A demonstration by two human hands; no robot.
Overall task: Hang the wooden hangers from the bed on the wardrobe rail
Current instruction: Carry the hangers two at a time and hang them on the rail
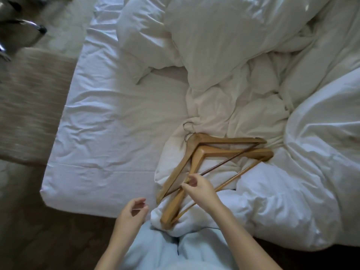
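Two wooden hangers (pixel 212 151) with metal hooks (pixel 187 131) lie stacked on the crumpled white duvet (pixel 253 106) near the bed's front edge, hooks pointing away to the upper left. My right hand (pixel 198 187) reaches over them, and its fingertips pinch the lower bar of a hanger where the two hangers cross. My left hand (pixel 133 211) hovers just off the bed's corner, fingers curled and apart, holding nothing. No wardrobe rail is in view.
The bed (pixel 101 133) has a white fitted sheet bare on its left half; pillows and duvet are heaped at the back and right. Brown carpet (pixel 29 106) lies to the left, with chrome chair legs (pixel 29 24) at the top left. My light blue clothing fills the bottom.
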